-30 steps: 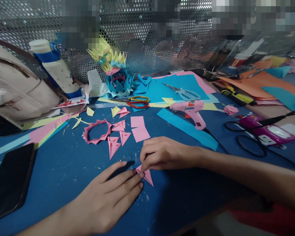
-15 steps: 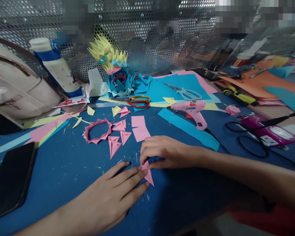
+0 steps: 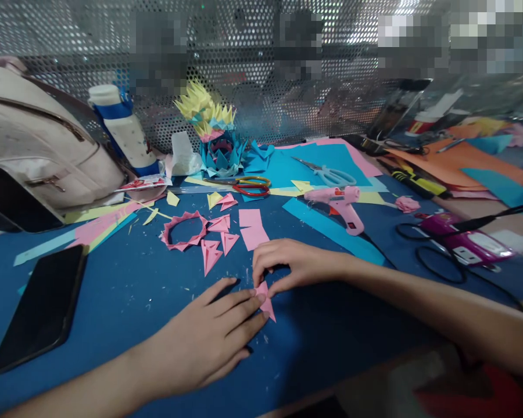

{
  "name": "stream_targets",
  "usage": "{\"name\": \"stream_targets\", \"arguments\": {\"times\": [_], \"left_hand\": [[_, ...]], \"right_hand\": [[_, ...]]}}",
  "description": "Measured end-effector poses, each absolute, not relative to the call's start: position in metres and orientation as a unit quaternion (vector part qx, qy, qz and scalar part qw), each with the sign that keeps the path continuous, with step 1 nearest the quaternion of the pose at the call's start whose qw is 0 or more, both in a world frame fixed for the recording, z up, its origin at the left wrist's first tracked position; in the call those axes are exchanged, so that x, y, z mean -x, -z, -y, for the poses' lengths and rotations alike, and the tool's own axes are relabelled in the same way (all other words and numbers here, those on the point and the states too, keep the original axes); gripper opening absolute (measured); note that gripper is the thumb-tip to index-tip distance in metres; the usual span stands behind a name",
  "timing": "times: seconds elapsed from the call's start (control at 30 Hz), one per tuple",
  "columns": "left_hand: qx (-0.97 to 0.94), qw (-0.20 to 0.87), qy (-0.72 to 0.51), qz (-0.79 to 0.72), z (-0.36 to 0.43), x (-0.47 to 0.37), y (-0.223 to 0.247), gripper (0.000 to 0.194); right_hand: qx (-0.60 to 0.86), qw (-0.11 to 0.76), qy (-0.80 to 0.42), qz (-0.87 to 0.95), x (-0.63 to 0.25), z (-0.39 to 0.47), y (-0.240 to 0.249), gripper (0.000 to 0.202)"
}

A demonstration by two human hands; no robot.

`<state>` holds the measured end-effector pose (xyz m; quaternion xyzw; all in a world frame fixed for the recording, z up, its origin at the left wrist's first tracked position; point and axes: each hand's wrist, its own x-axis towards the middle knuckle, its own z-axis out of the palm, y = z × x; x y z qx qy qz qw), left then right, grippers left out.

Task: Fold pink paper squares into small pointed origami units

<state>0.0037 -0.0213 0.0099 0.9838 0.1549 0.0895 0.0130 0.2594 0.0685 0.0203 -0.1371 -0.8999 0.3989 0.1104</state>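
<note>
Presses the small folded pink piece (image 3: 268,305) against the bench (image 3: 157,307) with the left fingers (image 3: 244,312), spread and flat rather than clenched. Touches its upper end with the right fingers (image 3: 264,258), curled with thumb and index apart; cannot tell how firmly, or if truly pinching. Could skew a crease by pressing unevenly, or crush the narrow tip under too much weight from the left fingers. Might spring open or slide on the smooth surface after easing off too soon. Could brush the loose pink squares (image 3: 253,235) out of line, lying just beyond the right fingers. Might also catch the cord (image 3: 377,249) with the right forearm and drag the pink glue gun (image 3: 333,198), resting beyond and to the right of the right fingers; could burn or smear if hot, though impossible to tell from here. As for containers, can make out a lidded white-and-blue bottle (image 3: 128,136), far beyond the left fingers, with contents hidden. Shows nothing of the inside of the pale backpack (image 3: 52,133), farther left of the left fingers. Reveals some pink within the open blue paper holder (image 3: 213,161), beyond both sets of fingers. Far to the right of the right fingers, can see a red-and-white cup (image 3: 419,125) and a tall dark-topped container (image 3: 394,110); too blurred to read for contents.
</note>
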Motion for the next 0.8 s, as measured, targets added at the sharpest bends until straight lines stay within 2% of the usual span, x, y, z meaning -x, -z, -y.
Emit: {"name": "stream_targets", "arguments": {"times": [0.2, 0.47, 0.6, 0.73, 0.8], "left_hand": [[-0.978, 0.042, -0.119, -0.165, 0.020, -0.003, -0.011, 0.040], [-0.948, 0.135, -0.217, -0.192, 0.014, -0.010, -0.011, 0.030], [-0.889, 0.218, -0.290, -0.281, 0.012, -0.014, -0.018, 0.034], [-0.805, 0.313, -0.330, -0.380, 0.005, -0.015, -0.026, 0.014], [-0.776, 0.360, -0.324, -0.403, 0.000, -0.017, -0.028, 0.018]], "right_hand": [[0.215, 0.045, -0.323, 0.921, -0.255, -0.057, -0.041, 0.017], [0.302, -0.032, -0.315, 0.899, -0.247, -0.053, -0.055, 0.012], [0.259, 0.002, -0.376, 0.890, -0.244, -0.059, -0.054, 0.012], [0.259, 0.078, -0.476, 0.837, -0.238, -0.065, -0.048, 0.020], [0.270, 0.122, -0.499, 0.814, -0.234, -0.067, -0.043, 0.025]]}}
